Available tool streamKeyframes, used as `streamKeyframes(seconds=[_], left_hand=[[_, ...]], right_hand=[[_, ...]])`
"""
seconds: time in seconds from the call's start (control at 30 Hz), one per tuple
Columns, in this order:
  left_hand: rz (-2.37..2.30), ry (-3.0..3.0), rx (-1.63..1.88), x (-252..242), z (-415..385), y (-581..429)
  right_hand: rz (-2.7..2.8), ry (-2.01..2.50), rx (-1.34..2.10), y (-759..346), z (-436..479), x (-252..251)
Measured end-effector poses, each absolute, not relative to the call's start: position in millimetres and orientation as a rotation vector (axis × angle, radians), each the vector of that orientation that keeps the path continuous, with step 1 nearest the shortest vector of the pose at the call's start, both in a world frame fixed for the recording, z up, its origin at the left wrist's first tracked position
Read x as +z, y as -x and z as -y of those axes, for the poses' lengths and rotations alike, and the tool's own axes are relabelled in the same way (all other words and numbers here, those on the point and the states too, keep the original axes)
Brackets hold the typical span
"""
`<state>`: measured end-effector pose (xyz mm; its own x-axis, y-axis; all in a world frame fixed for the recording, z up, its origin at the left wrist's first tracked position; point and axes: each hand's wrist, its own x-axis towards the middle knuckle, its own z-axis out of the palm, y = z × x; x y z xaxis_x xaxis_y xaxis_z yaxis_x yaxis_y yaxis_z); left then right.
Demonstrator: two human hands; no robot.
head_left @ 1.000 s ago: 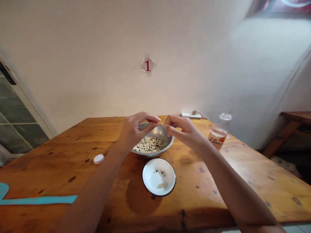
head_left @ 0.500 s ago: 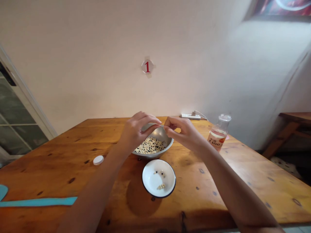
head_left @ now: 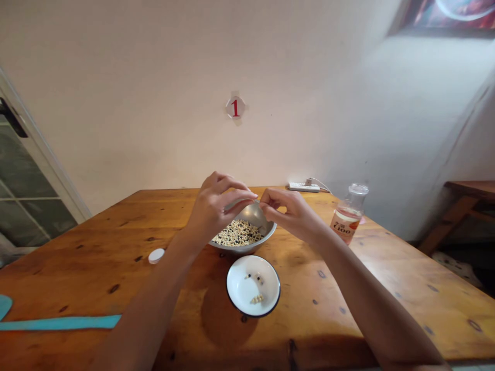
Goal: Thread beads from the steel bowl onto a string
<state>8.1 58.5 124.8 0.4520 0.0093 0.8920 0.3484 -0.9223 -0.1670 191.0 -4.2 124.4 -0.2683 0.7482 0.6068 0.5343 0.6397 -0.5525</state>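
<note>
Both hands are raised over a metal bowl (head_left: 266, 234) of pale and black beads (head_left: 237, 233). My left hand (head_left: 222, 203) pinches with thumb and forefinger above the bowl's left side. Opposite it, my right hand (head_left: 284, 206) is also closed in a pinch at the bowl's right rim. The fingertips of the two hands nearly meet; whatever lies between them is too small to make out. In front of the metal bowl stands a white dish (head_left: 242, 296) with a dark rim, holding several pale beads (head_left: 257, 299) and a few dark ones.
On the wooden table (head_left: 309, 330), a white cap (head_left: 156, 255) lies left and a turquoise strip (head_left: 62, 323) nearer the left front. To the right stands a clear bottle (head_left: 346, 216) with pinkish liquid. A power strip (head_left: 304, 187) lies by the wall.
My left hand has shifted slightly up and its other fingers have lifted a little. The right hand stays nearly in place. Bowl and dish have not moved.
</note>
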Motion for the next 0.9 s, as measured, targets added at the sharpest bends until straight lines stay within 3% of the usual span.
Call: streamKeyframes(seconds=[0.9], left_hand=[[0.409,2.564,-1.313,126.3,-55.9,-10.7]], right_hand=[[1.847,1.014,0.044,-195.0,-4.4,122.8]])
